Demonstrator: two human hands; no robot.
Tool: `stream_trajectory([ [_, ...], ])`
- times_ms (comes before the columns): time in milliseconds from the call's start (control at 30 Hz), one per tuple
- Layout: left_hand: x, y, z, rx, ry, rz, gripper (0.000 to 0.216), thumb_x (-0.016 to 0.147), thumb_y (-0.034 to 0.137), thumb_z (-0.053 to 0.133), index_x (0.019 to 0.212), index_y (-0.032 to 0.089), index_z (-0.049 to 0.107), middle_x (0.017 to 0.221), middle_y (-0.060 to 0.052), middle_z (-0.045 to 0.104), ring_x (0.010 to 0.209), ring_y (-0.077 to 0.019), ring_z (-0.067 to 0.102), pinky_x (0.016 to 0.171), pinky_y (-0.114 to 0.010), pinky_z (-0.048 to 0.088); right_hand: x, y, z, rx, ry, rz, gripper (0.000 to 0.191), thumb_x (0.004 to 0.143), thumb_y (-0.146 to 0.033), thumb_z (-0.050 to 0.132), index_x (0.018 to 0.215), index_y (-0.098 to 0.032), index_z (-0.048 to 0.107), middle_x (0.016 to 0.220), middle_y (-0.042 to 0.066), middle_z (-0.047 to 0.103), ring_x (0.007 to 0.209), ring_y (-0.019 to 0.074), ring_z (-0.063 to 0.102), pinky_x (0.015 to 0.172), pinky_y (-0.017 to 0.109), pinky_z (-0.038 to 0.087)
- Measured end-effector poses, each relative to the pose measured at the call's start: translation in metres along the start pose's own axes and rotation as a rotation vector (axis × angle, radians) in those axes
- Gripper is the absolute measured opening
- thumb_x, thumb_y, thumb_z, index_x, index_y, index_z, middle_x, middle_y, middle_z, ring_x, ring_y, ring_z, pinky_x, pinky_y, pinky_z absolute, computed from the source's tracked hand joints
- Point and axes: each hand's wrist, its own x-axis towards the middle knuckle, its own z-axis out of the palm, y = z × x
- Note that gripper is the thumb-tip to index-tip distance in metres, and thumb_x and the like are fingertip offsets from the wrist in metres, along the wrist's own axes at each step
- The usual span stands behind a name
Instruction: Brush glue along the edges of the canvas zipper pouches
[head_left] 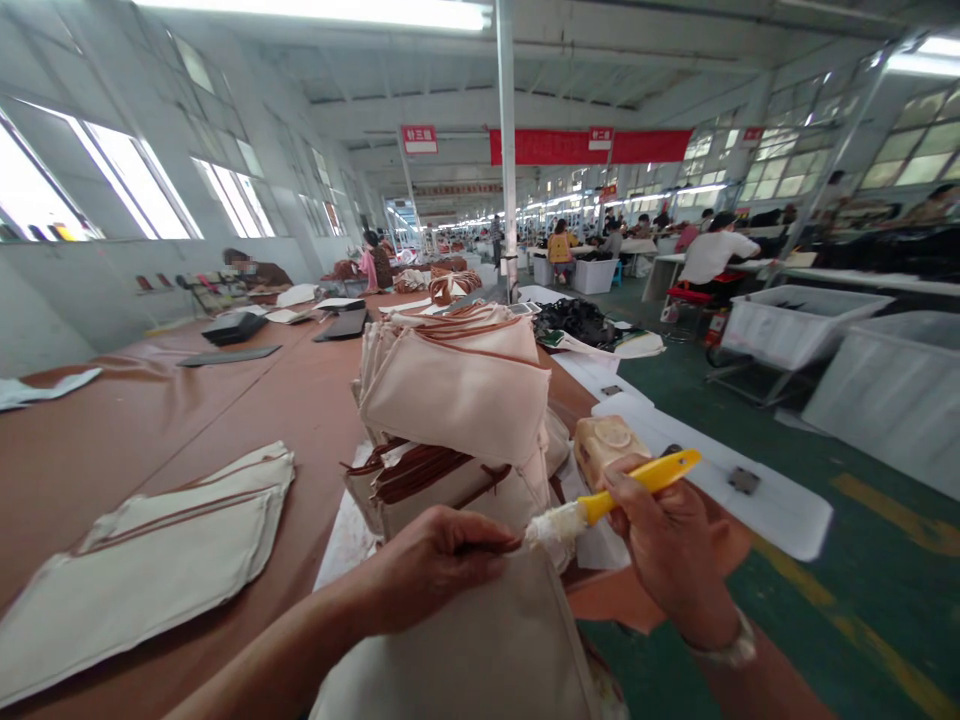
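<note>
My right hand (667,535) is closed around the yellow handle of a brush (637,482). Its whitish, caked bristles touch the upper edge of a beige fabric panel (457,650) close to me. With thumb and fingers pinched, my left hand (442,565) grips that same edge just left of the bristles. Right behind the hands rises a tall stack of beige panels (457,395) with brown edges. A yellowish plastic container (606,445) stands beyond my right hand, partly hidden by it.
More beige panels (187,545) lie overlapped on the brown tabletop (217,425) at left. Dark flat pieces (234,327) rest farther back. White boards (787,510) stick out over the green floor at right, near white bins (892,380). Several people sit at distant tables.
</note>
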Motion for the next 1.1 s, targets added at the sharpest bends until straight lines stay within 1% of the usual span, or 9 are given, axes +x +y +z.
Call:
stream_trajectory([
  [133, -0.006, -0.010, -0.004, 0.018, 0.037, 0.019, 0.036, 0.090, 0.041, 0.064, 0.115, 0.017, 0.074, 0.109, -0.004, 0.074, 0.102, -0.0203, 0.063, 0.089, -0.023, 0.046, 0.002, -0.002, 0.000, 0.090, 0.102, -0.021, 0.023, 0.087, -0.038, 0.072, 0.080, -0.018, 0.062, 0.058, -0.003, 0.049, 0.049, 0.0084, 0.041, 0.045, 0.019, 0.033],
  [200, -0.008, -0.014, -0.004, 0.015, 0.047, 0.030, 0.034, 0.091, 0.040, 0.063, 0.115, 0.018, 0.074, 0.111, -0.004, 0.073, 0.104, -0.0204, 0.063, 0.091, -0.023, 0.045, -0.001, -0.001, 0.002, 0.160, 0.056, 0.023, 0.023, 0.087, -0.038, 0.071, 0.080, -0.018, 0.061, 0.059, -0.004, 0.048, 0.048, 0.0080, 0.039, 0.043, 0.019, 0.031],
  [300, -0.012, -0.013, -0.001, 0.116, 0.075, 0.076, 0.031, 0.094, 0.041, 0.059, 0.111, 0.020, 0.074, 0.106, -0.004, 0.072, 0.099, -0.0184, 0.064, 0.085, -0.021, 0.046, -0.003, 0.007, 0.004, 0.045, -0.043, 0.043, 0.027, 0.090, -0.041, 0.069, 0.079, -0.018, 0.060, 0.056, -0.003, 0.048, 0.049, 0.0095, 0.042, 0.046, 0.020, 0.035],
  [500, -0.034, -0.004, 0.009, 0.893, 0.167, 0.280, 0.029, 0.102, 0.026, 0.044, 0.118, 0.034, 0.067, 0.081, 0.001, 0.058, 0.063, -0.0095, 0.053, 0.055, -0.022, 0.030, 0.003, 0.011, -0.003, 0.129, 0.108, 0.016, 0.022, 0.089, -0.038, 0.071, 0.084, -0.017, 0.063, 0.056, -0.004, 0.046, 0.051, 0.0094, 0.042, 0.049, 0.021, 0.036],
  [667, -0.042, -0.007, 0.014, 1.367, 0.285, 0.553, 0.018, 0.099, 0.023, 0.050, 0.112, 0.026, 0.062, 0.070, 0.002, 0.052, 0.053, -0.0142, 0.042, 0.050, -0.032, 0.019, -0.011, -0.001, 0.005, 0.146, -0.007, 0.015, 0.020, 0.092, -0.034, 0.067, 0.082, -0.018, 0.064, 0.058, -0.004, 0.046, 0.051, 0.0089, 0.042, 0.048, 0.019, 0.035],
  [833, -0.043, -0.012, 0.014, 1.364, 0.364, 0.591, 0.015, 0.101, 0.024, 0.045, 0.100, 0.023, 0.060, 0.070, 0.002, 0.054, 0.054, -0.0151, 0.044, 0.051, -0.033, 0.023, -0.038, -0.012, -0.005, -0.017, -0.319, -0.033, 0.021, 0.097, -0.031, 0.060, 0.080, -0.020, 0.064, 0.065, -0.001, 0.051, 0.053, 0.0107, 0.047, 0.047, 0.020, 0.040],
  [900, -0.043, -0.014, 0.014, 1.352, 0.355, 0.549, 0.014, 0.101, 0.024, 0.046, 0.097, 0.023, 0.059, 0.071, 0.003, 0.055, 0.055, -0.0146, 0.045, 0.052, -0.033, 0.024, -0.042, -0.017, -0.015, -0.064, -0.308, -0.101, 0.018, 0.096, -0.029, 0.061, 0.081, -0.020, 0.066, 0.071, 0.002, 0.055, 0.058, 0.0137, 0.052, 0.050, 0.023, 0.045],
  [1033, -0.042, -0.015, 0.014, 1.343, 0.353, 0.547, 0.015, 0.101, 0.023, 0.045, 0.096, 0.024, 0.060, 0.069, 0.003, 0.054, 0.054, -0.0143, 0.044, 0.051, -0.033, 0.024, -0.040, -0.025, -0.015, -0.163, -0.099, -0.266, 0.013, 0.096, -0.025, 0.058, 0.088, -0.022, 0.067, 0.073, 0.001, 0.057, 0.056, 0.0121, 0.049, 0.048, 0.022, 0.042],
  [1100, -0.041, -0.013, 0.014, 1.339, 0.351, 0.539, 0.016, 0.101, 0.023, 0.045, 0.094, 0.023, 0.060, 0.069, 0.003, 0.054, 0.053, -0.0137, 0.044, 0.050, -0.032, 0.025, -0.042, -0.029, -0.005, -0.204, -0.191, -0.313, 0.016, 0.098, -0.023, 0.055, 0.086, -0.022, 0.066, 0.067, 0.000, 0.054, 0.054, 0.0110, 0.048, 0.049, 0.021, 0.041],
])
